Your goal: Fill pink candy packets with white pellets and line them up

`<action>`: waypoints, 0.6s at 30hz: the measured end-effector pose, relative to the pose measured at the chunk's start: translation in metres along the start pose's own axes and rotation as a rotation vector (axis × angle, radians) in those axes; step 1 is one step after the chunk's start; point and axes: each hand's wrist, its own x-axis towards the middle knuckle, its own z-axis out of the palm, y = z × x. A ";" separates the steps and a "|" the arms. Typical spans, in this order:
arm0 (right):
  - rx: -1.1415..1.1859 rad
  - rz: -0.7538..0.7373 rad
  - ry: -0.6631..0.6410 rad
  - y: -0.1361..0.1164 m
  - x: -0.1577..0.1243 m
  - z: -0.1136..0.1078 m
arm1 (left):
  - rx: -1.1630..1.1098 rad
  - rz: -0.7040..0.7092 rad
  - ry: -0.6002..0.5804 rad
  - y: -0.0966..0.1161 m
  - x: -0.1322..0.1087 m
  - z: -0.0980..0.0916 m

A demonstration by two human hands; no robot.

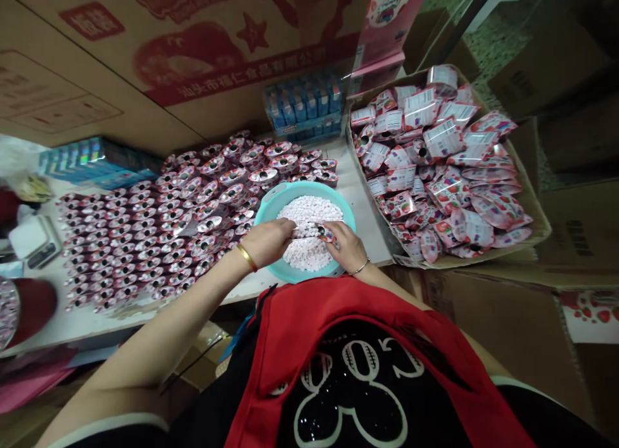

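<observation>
A turquoise basin point(351, 211) full of small white pellets point(312, 207) stands at the table's front edge. Over its left side, my left hand point(271, 243) is closed, fingertips pinched together; whatever they hold is too small to make out. At the basin's right side, my right hand point(349, 248) grips a small red-and-white printed packet point(325, 233) with a dark opening, tilted toward my left hand. The two hands are close but apart. Left of the basin, many similar packets point(207, 224) stand upright in tight rows, oval tops facing up.
A cardboard box point(544, 225) heaped with printed packets point(442, 138) is on the right. Blue packs point(304, 106) stand behind the basin, and more blue boxes point(97, 161) at the back left. A white scale point(35, 238) and a red tub point(36, 309) are far left. Large cartons point(193, 55) wall the back.
</observation>
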 end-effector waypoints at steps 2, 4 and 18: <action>0.000 -0.008 -0.017 -0.002 0.002 0.003 | 0.128 -0.050 0.008 0.019 -0.001 -0.009; 0.007 -0.009 -0.034 -0.001 0.002 0.005 | 0.184 -0.056 0.031 0.035 -0.002 -0.016; 0.451 -0.007 -0.005 0.022 0.001 0.031 | -0.460 -0.168 0.347 -0.019 0.012 0.051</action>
